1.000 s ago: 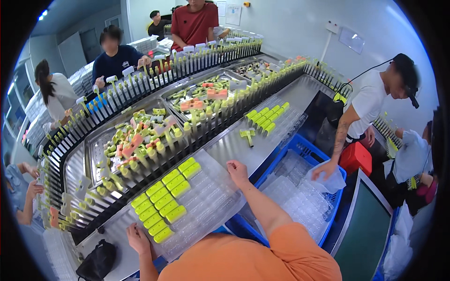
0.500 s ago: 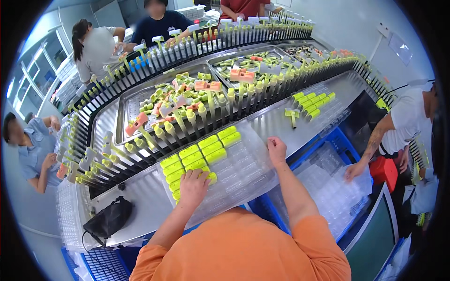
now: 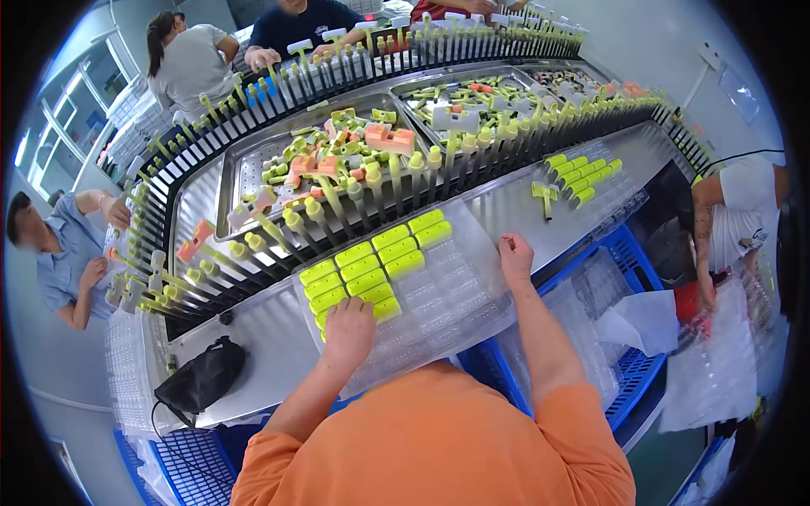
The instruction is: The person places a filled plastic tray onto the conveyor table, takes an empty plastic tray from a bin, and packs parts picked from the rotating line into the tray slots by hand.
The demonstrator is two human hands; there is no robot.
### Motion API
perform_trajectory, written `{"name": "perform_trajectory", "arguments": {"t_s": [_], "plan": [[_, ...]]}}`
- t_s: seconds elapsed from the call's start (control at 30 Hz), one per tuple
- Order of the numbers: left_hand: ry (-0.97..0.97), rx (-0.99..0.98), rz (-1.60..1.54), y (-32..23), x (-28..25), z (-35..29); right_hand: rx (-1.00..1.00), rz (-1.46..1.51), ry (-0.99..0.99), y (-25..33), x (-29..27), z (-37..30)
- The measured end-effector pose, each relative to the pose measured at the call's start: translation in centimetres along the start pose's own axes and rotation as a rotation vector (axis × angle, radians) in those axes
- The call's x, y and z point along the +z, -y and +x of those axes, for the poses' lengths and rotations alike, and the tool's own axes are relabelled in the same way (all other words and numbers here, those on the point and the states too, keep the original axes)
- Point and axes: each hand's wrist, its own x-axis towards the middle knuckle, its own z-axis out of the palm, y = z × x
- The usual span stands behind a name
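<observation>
A clear plastic blister tray (image 3: pixel 447 312) lies before me on the metal bench, its left part filled with rows of yellow-green plastic blocks (image 3: pixel 363 271). My left hand (image 3: pixel 348 331) is over the near rows, fingers bent and pressed together on one of the blocks; their tips are partly hidden. Just right of its fingers, a block (image 3: pixel 386 309) sits at the end of a row. At the tray's right edge, beside a translucent sheet, my right hand (image 3: pixel 516 255) is closed with fingers curled. What it holds, if anything, cannot be made out.
Racks of upright yellow-tipped stems (image 3: pixel 354 198) run behind the tray. Beyond are metal trays (image 3: pixel 228 198) of loose parts. A second group of yellow-green blocks (image 3: pixel 582 177) lies right, above a blue crate (image 3: pixel 624 244). A black pouch (image 3: pixel 207 371) rests left. Several co-workers surround the bench.
The view has shifted slightly. A block near my left fingers that stuck out at an angle now lies in line with its row. The co-worker at right has moved back, handling clear sheets.
</observation>
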Motion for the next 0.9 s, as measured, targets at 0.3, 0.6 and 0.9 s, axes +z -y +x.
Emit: {"name": "perform_trajectory", "arguments": {"t_s": [0.3, 0.6, 0.9], "plan": [[0.053, 0.142, -0.080, -0.8, 1.8, 0.4, -0.044, -0.076, -0.064, 0.7, -0.3, 0.0], [0.166, 0.113, -0.155, 0.2, 1.6, 0.0, -0.014, -0.021, -0.065, 0.4, 0.5, -0.5], [-0.356, -0.268, -0.289, 8.6, 2.5, -5.2, -0.004, -0.001, -0.054, 0.8, 0.0, -0.6]]}}
